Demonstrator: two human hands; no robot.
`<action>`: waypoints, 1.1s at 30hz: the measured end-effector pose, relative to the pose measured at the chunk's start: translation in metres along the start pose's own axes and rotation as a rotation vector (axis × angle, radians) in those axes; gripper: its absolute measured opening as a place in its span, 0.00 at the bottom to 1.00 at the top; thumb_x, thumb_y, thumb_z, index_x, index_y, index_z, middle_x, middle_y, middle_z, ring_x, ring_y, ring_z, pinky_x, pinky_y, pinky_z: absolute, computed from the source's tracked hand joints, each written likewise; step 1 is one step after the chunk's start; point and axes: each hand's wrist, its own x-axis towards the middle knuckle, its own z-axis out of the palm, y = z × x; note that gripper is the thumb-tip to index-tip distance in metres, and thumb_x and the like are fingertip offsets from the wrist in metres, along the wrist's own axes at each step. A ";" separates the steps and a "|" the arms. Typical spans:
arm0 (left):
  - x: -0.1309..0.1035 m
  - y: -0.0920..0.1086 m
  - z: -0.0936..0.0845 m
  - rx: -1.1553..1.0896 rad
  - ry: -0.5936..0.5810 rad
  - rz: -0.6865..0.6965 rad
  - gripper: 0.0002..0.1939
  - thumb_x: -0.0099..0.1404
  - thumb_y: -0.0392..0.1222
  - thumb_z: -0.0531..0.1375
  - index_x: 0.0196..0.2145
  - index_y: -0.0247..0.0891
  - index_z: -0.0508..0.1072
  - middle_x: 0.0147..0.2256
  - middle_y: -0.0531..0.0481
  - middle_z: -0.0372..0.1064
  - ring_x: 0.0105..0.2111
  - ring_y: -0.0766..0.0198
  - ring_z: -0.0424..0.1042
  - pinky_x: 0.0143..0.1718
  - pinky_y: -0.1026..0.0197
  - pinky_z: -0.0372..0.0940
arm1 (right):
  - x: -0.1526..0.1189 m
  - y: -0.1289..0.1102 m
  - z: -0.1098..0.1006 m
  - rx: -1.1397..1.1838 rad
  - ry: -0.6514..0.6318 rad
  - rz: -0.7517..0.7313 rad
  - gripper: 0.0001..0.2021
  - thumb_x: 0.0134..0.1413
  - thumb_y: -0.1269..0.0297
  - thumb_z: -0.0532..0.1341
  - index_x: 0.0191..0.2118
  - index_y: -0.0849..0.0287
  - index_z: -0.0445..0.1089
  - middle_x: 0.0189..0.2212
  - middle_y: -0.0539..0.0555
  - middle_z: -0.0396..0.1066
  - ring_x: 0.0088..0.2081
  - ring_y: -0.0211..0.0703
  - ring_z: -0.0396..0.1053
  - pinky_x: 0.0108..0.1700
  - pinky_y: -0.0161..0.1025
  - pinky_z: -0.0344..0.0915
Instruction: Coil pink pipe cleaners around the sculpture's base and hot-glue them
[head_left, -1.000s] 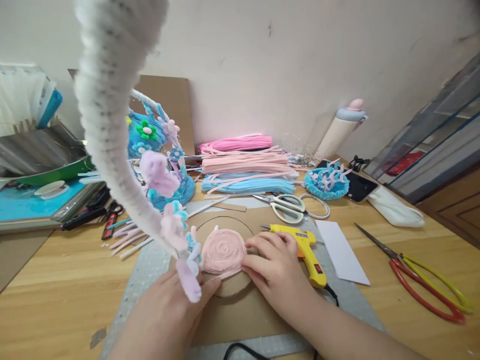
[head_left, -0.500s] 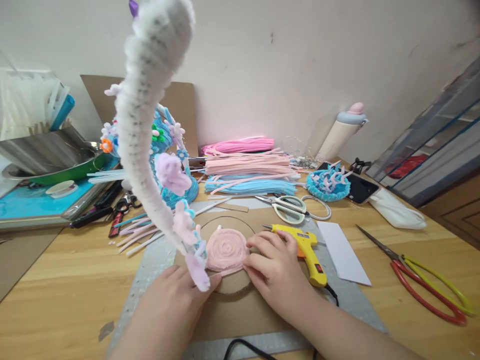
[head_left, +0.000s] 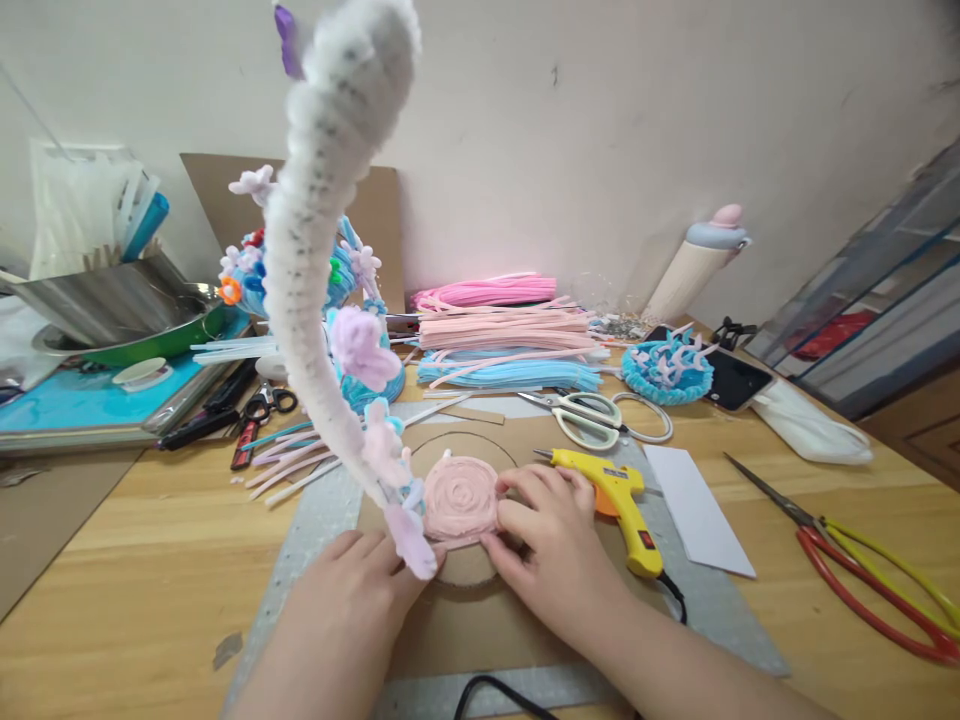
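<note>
Wooden tabletop [head_left: 172,600] at lower left, then the left hand [head_left: 349,590], fingers bent by the pink strand [head_left: 463,544], grip hidden; centre frame, the pink coil [head_left: 461,495] lies flat on cardboard [head_left: 450,640]. Looks like edge-laying, calling for light, even pressure! Right hand [head_left: 551,540] curls in, fingertips at the coil's rim, pinch unclear; glue gun [head_left: 619,495] just beyond.

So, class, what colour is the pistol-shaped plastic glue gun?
The pistol-shaped glue gun is yellow, clearest in the head view.
</note>
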 end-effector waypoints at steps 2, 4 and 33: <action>-0.001 -0.001 -0.001 0.000 0.016 -0.011 0.32 0.56 0.19 0.49 0.49 0.50 0.73 0.34 0.52 0.73 0.34 0.58 0.72 0.38 0.55 0.63 | 0.000 0.000 0.000 0.004 -0.007 -0.006 0.08 0.49 0.66 0.67 0.27 0.54 0.66 0.39 0.46 0.71 0.46 0.47 0.62 0.51 0.52 0.46; -0.002 -0.002 -0.002 -0.004 0.023 -0.010 0.32 0.56 0.19 0.49 0.48 0.50 0.73 0.35 0.52 0.73 0.35 0.58 0.71 0.37 0.55 0.62 | 0.000 0.000 0.000 0.005 -0.004 -0.008 0.08 0.49 0.66 0.67 0.27 0.54 0.66 0.40 0.47 0.71 0.46 0.47 0.62 0.51 0.52 0.46; -0.017 0.025 0.015 0.094 0.269 -0.148 0.20 0.63 0.27 0.53 0.49 0.40 0.72 0.40 0.46 0.71 0.42 0.55 0.66 0.44 0.53 0.62 | -0.004 0.003 -0.003 -0.056 -0.024 -0.077 0.04 0.52 0.66 0.63 0.28 0.55 0.69 0.40 0.51 0.71 0.46 0.48 0.62 0.53 0.53 0.47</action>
